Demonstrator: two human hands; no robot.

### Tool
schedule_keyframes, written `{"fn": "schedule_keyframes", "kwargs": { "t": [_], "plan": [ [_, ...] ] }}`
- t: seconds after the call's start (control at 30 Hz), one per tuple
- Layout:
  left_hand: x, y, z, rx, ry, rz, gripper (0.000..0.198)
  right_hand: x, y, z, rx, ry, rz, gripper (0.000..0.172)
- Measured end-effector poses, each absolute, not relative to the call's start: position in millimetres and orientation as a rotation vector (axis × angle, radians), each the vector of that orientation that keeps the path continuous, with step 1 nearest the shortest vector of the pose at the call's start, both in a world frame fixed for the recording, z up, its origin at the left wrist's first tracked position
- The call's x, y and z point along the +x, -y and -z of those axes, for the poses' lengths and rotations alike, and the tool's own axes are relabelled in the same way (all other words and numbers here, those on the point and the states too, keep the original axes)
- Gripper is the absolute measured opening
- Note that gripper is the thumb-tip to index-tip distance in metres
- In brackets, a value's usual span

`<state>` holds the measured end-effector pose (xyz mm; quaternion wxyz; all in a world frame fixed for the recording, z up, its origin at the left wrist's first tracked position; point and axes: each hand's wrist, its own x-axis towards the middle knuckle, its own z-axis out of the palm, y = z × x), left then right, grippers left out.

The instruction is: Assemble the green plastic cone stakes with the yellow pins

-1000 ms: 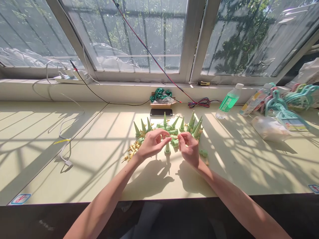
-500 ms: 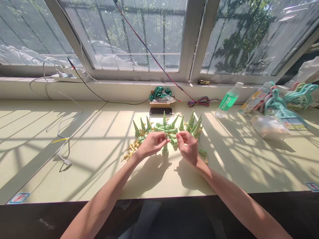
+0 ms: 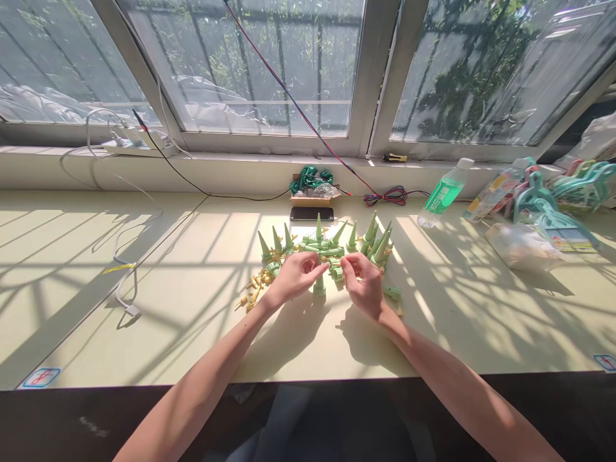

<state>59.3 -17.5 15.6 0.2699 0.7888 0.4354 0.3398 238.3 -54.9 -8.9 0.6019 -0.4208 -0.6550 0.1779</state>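
My left hand (image 3: 299,277) is closed, with thumb and fingers pinched around the upper part of an upright green cone-shaped piece (image 3: 319,289). The cone's base shows below the hand; its tip is covered by my fingers. To its right, my right hand (image 3: 363,285) is also closed in a pinch, fingertips toward the left hand. What it pinches, if anything, is too small to make out. Behind both hands stand several green cones (image 3: 370,228), with green tubular parts (image 3: 315,245) lying among them. Small yellow pieces (image 3: 255,285) lie loose beside my left wrist.
A dark phone (image 3: 312,213) lies behind the cones, before a small cardboard box (image 3: 315,200). A bottle with a green label (image 3: 441,196) stands right, near a plastic bag (image 3: 522,247) and teal hangers (image 3: 534,199). A white cable (image 3: 126,282) lies left.
My left fingers have shifted slightly and now cover the top of the cone, which showed between them before. My right hand has hardly moved. The whole view has shifted slightly.
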Motion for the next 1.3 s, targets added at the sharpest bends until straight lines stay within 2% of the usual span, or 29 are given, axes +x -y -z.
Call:
{"fn": "schedule_keyframes", "kwargs": {
  "t": [0.23,0.57,0.83,1.1,1.3],
  "plan": [
    [61.8,19.3,-14.4,2.066,-1.136,-0.897,0.029,238.2,54.6,10.2,-0.988,1.523,-0.441,0.015],
    [55.0,16.4,-18.4,1.725,-0.955,-0.625,0.032,238.2,54.7,9.3,-1.014,1.518,-0.473,0.017],
    [55.9,15.9,-21.0,1.707,-0.947,-0.773,0.033,238.4,54.7,8.8,-1.024,1.520,-0.459,0.017],
    [58.3,19.1,-17.0,1.834,-1.047,-0.738,0.035,238.1,55.1,7.2,-1.042,1.525,-0.462,0.020],
    [58.4,18.6,-16.8,1.831,-0.999,-0.712,0.026,238.7,54.9,7.8,-1.027,1.540,-0.474,0.019]
  ]
}}
